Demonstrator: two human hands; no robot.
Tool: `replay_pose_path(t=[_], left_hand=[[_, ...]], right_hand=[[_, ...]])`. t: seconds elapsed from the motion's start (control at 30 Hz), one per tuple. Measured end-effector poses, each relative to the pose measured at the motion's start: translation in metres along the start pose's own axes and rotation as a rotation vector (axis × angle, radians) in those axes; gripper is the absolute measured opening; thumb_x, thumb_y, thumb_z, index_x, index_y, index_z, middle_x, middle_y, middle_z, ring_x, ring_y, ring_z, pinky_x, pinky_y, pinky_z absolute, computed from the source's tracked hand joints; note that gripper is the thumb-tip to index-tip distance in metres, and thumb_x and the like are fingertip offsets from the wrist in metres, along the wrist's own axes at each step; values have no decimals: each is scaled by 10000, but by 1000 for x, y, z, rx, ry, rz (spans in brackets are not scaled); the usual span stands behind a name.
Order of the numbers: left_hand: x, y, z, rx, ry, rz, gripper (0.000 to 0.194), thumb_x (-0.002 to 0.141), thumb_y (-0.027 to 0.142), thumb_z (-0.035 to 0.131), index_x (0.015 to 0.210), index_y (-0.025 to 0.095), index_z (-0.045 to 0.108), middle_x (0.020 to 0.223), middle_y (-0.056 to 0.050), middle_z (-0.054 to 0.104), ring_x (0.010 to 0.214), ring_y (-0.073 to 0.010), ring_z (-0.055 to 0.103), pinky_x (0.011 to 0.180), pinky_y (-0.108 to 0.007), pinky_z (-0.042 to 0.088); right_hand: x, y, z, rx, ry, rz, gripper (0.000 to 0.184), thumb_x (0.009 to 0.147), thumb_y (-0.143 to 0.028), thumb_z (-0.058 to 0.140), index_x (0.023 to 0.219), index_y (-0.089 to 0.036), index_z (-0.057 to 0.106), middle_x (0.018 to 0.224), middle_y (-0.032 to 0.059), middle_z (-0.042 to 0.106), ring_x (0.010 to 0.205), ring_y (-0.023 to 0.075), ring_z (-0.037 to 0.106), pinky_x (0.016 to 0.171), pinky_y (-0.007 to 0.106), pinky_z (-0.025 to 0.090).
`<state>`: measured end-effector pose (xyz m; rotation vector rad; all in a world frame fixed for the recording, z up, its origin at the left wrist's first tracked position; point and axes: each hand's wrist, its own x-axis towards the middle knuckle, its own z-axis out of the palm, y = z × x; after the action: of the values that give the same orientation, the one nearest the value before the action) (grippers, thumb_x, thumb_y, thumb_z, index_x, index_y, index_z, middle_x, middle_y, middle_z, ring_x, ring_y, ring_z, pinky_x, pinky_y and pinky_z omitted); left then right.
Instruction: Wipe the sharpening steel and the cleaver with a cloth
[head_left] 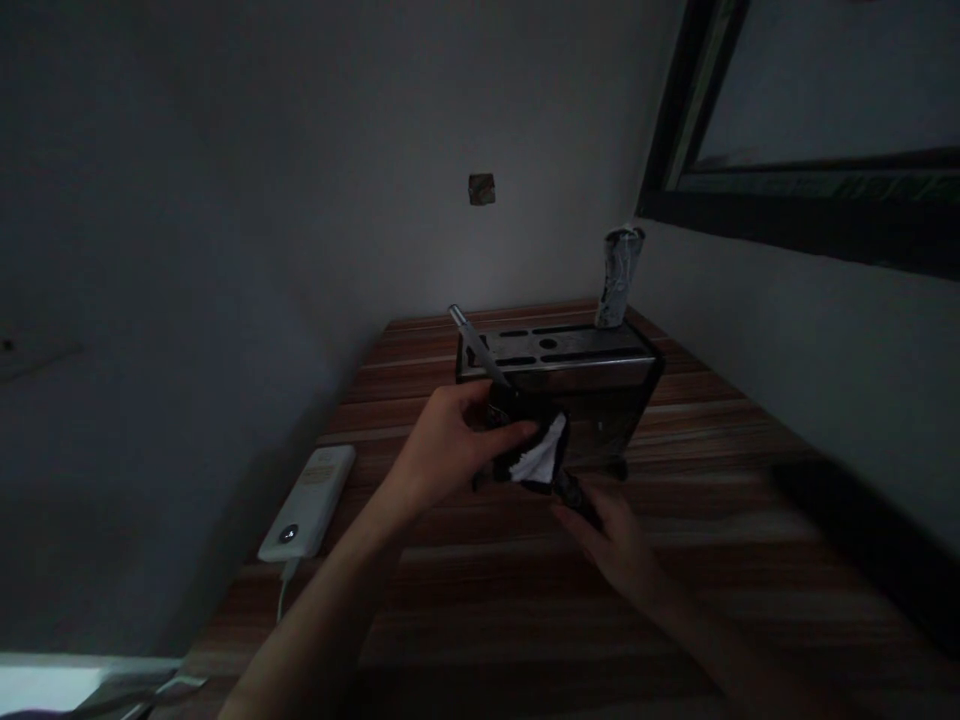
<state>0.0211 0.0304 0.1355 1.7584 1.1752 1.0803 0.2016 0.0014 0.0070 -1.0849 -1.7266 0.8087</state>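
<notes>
My left hand (457, 440) pinches a black cloth-like piece with a white patch (541, 455), thumb on top. Out of its far side sticks a long grey strip (480, 345) with a shiny end, which looks like a knife blade. Closed round a black handle (577, 498) on the near side is my right hand (619, 545). Handle and strip line up, but the piece hides where they meet. Just behind the hands stands a slotted metal-topped holder (585, 348). A grey, plastic-wrapped-looking object (620, 275) rises from its right end.
A white power bank (311, 500) with a cable (282, 590) lies on the left of the wood-grain table (450, 620). A dark long object (862, 540) is at the right edge. Walls rise behind and at both sides, with a dark window frame (787, 235) at upper right.
</notes>
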Motion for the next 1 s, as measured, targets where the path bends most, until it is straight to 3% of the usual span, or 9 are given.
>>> replay_pose_path(t=[0.23,0.43,0.7,0.87,1.0], left_hand=[[-6,-15,31,78,-159,-15,130,676,202,695,791,151,663,782,-14,698,735,-166,637,650,-247,490],[-8,-27,50,142,-138,31,189,698,209,679,874,160,627,835,-28,691,758,-179,637,663,-268,487],[-7,-27,49,268,-111,36,205,695,240,684,872,155,624,824,-58,694,761,-215,645,625,-292,479],[-7,-19,42,270,-117,41,181,694,266,695,840,168,649,811,-43,707,754,-211,651,609,-277,478],[-5,-14,31,201,-53,69,191,683,236,705,862,177,669,843,-26,712,756,-191,648,647,-270,489]], right_hand=[[1,3,-2,-10,45,-29,180,789,-298,516,774,-173,645,701,53,686,658,207,638,592,283,493],[-1,11,2,28,62,86,178,782,-302,498,664,-194,575,436,-10,518,511,187,570,450,250,428],[-1,10,3,70,26,153,205,764,-299,482,581,-206,483,371,-55,410,313,100,383,330,203,313],[-1,11,4,43,66,125,163,759,-305,512,651,-191,555,392,-39,468,392,142,489,382,224,389],[0,9,3,-13,116,54,177,765,-326,534,702,-175,603,557,21,614,534,174,581,485,251,460]])
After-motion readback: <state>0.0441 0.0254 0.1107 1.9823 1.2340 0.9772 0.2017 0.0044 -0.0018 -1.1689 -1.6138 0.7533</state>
